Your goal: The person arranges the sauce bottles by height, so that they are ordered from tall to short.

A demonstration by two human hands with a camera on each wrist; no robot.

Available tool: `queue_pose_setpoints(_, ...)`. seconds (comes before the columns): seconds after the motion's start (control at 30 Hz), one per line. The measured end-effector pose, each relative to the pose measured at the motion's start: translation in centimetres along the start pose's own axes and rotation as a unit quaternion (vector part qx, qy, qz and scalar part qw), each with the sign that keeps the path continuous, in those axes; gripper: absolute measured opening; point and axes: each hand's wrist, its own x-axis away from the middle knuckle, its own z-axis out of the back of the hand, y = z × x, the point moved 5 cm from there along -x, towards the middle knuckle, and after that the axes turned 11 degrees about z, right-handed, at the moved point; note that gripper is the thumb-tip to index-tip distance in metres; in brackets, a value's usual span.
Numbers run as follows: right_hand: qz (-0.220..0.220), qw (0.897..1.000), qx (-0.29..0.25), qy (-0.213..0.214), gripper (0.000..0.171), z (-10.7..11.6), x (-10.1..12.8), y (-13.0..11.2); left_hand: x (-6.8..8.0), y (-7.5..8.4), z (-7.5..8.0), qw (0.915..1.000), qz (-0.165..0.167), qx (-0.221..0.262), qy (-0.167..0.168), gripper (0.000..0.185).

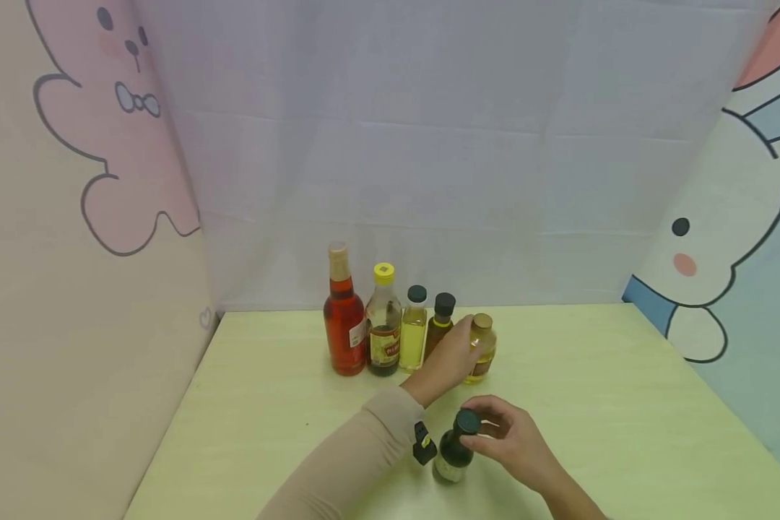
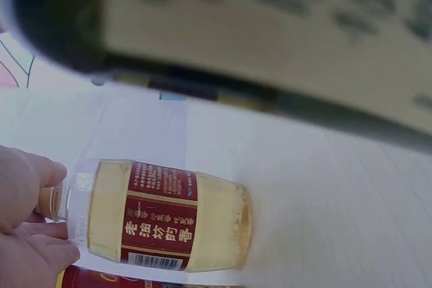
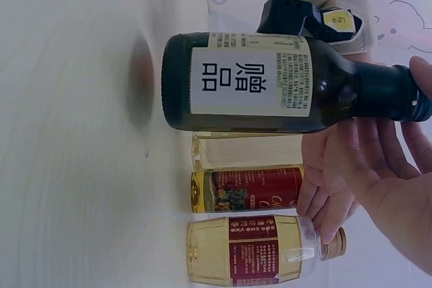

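My left hand (image 1: 451, 357) reaches across to a squat clear bottle of pale yellow oil (image 1: 481, 354), its fingers and thumb around the neck just below the gold cap. That bottle's red label (image 2: 160, 217) faces the left wrist view. Nearer to me, my right hand (image 1: 513, 440) holds a dark green bottle (image 1: 456, 449) by its neck and cap. It leans slightly, and its base seems just off the table in the right wrist view, where its white label (image 3: 250, 79) shows. My left forearm, with a black wrist device (image 1: 424, 444), passes close beside it.
Left of the yellow oil bottle stand a brown bottle with a black cap (image 1: 445, 304), a slim oil bottle (image 1: 412, 336), a yellow-capped dark sauce bottle (image 1: 383, 325) and a tall red bottle (image 1: 346, 328). They line the back of the pale table (image 1: 253, 404), before a white cloth (image 1: 429, 159).
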Motion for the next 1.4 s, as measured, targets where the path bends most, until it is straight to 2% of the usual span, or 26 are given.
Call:
queue_pose_setpoints(0.13,0.006,1.0,0.005,0.003,0.036,0.1,0.0,-0.3,-0.2,0.0,-0.1,0.9999,-0.002,0.008,0.013,0.044)
queue_pose_setpoints(0.37,0.019,1.0,0.013,0.005,0.035,0.6,0.0,-0.9,-0.5,-0.3,-0.6,0.9994,0.018,0.012,0.025,0.044)
queue_pose_setpoints(0.6,0.029,0.999,0.027,0.013,0.034,1.2,-0.1,-1.3,-0.5,-0.4,-0.4,0.9988,0.002,0.013,0.048,0.04)
queue_pose_setpoints(0.73,0.022,0.999,0.038,0.025,0.033,1.6,-0.3,-1.3,-0.4,-0.3,-0.3,0.9984,-0.004,0.007,0.057,0.039)
queue_pose_setpoints(1.07,-0.017,0.996,0.07,0.061,0.034,3.3,-0.7,-1.3,-0.5,-0.3,-0.4,0.9984,0.006,-0.002,0.057,0.037)
queue_pose_setpoints(1.27,-0.041,0.99,0.096,0.097,0.037,5.2,-1.2,-1.2,-0.7,-0.4,-0.6,0.9985,0.018,0.005,0.051,0.038)
queue_pose_setpoints(1.4,-0.051,0.984,0.117,0.12,0.038,6.4,-1.6,-1.0,-0.6,-0.3,-0.5,0.9983,0.011,-0.005,0.057,0.039)
